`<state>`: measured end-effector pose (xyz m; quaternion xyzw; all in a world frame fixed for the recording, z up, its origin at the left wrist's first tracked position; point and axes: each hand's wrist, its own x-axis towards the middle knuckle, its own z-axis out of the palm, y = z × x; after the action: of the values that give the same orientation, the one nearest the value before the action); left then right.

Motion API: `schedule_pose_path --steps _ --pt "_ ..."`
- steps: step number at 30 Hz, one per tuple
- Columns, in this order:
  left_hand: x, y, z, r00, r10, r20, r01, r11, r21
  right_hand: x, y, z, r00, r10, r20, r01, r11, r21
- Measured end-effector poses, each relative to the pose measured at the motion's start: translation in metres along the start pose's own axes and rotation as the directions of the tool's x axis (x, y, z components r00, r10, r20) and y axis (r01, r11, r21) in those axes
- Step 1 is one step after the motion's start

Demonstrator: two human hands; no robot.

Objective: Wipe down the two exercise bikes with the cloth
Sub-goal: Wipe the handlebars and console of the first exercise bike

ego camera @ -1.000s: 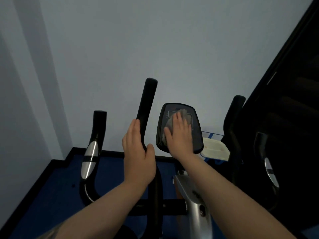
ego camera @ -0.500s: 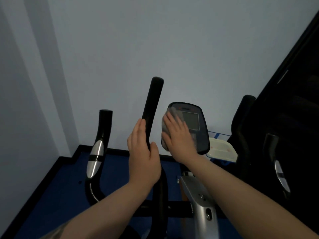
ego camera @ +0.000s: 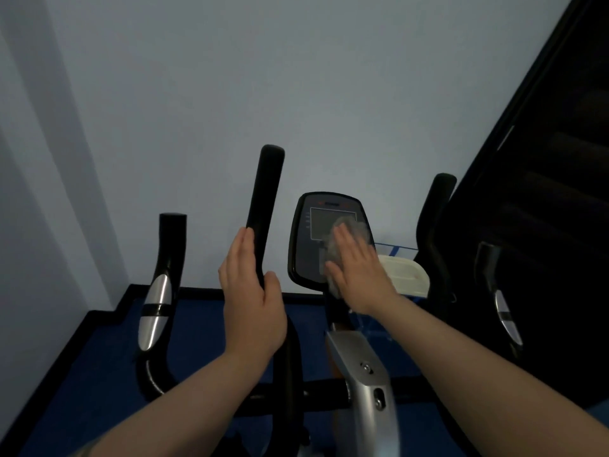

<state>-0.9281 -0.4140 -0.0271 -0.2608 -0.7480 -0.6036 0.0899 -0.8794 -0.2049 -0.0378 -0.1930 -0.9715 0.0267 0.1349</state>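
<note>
Cloth (ego camera: 342, 245) lies flat under the right hand (ego camera: 357, 275), fingers straight, pressing it on the console (ego camera: 309, 245). Left hand (ego camera: 252, 298) grips the upright handlebar (ego camera: 265, 199) beside it; white tray (ego camera: 407, 275) crowds the right, wall (ego camera: 296, 94) just beyond.

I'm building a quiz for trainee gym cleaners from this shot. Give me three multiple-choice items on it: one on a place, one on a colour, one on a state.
1. Where is the cloth?
A. On the floor
B. Against the console
C. Draped over the left handlebar

2. What colour is the floor mat?
A. Blue
B. Red
C. Green

3. How does the left hand meet the upright black handle?
A. Hanging clear of it
B. Pinching its top end
C. Fingers and thumb either side of it

Answers:
1 B: the right hand presses the grey cloth flat on the console.
2 A: the floor mat shows dark blue.
3 C: the left hand holds the upright black handle low down.
</note>
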Motion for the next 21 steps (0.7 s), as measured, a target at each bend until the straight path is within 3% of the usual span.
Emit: schedule_pose_path --steps 3,5,6,8,11,12,15,16,17,19,21 --pt "0.000 -0.001 0.001 1.000 -0.015 0.003 0.015 1.000 -0.010 0.018 -0.001 -0.003 0.937 0.346 -0.043 -0.339 0.934 0.113" --pt "0.001 -0.001 0.001 1.000 -0.018 0.003 0.018 1.000 0.000 0.017 -0.028 0.004 0.884 0.457 -0.098 -0.440 0.885 0.153" --pt "0.001 -0.001 0.001 1.000 -0.016 0.002 0.016 1.000 0.004 0.011 -0.040 0.009 0.892 0.439 -0.109 -0.422 0.895 0.147" --pt "0.001 -0.002 0.000 1.000 -0.015 -0.001 0.015 1.000 0.007 -0.005 -0.044 0.016 0.962 0.248 -0.113 -0.237 0.966 0.106" --pt "0.000 -0.001 -0.001 1.000 -0.014 -0.002 0.014 1.000 0.002 -0.002 -0.011 0.005 0.997 0.028 -0.073 -0.019 0.993 0.116" --pt "0.000 0.000 0.000 1.000 -0.016 0.002 0.016 1.000 -0.001 0.006 -0.004 0.003 0.995 0.054 -0.085 -0.042 0.990 0.131" --pt "0.001 0.001 -0.001 1.000 -0.024 0.006 0.024 1.000 -0.008 0.018 -0.025 0.010 0.930 0.310 -0.196 -0.281 0.946 0.164" --pt "0.001 0.001 -0.001 1.000 -0.024 0.004 0.024 1.000 -0.008 0.017 -0.038 0.014 0.921 0.318 -0.226 -0.285 0.944 0.165" --pt "0.001 0.001 -0.001 1.000 -0.022 0.003 0.022 1.000 -0.007 0.013 -0.046 0.019 0.942 0.235 -0.241 -0.202 0.967 0.153" --pt "0.001 0.001 -0.001 1.000 -0.017 -0.003 0.017 1.000 -0.002 0.007 -0.039 0.019 0.980 -0.073 -0.188 0.096 0.989 0.114" --pt "0.000 0.001 -0.001 1.000 -0.010 -0.004 0.010 1.000 -0.002 0.016 -0.022 0.013 0.960 -0.236 -0.150 0.251 0.964 0.090"
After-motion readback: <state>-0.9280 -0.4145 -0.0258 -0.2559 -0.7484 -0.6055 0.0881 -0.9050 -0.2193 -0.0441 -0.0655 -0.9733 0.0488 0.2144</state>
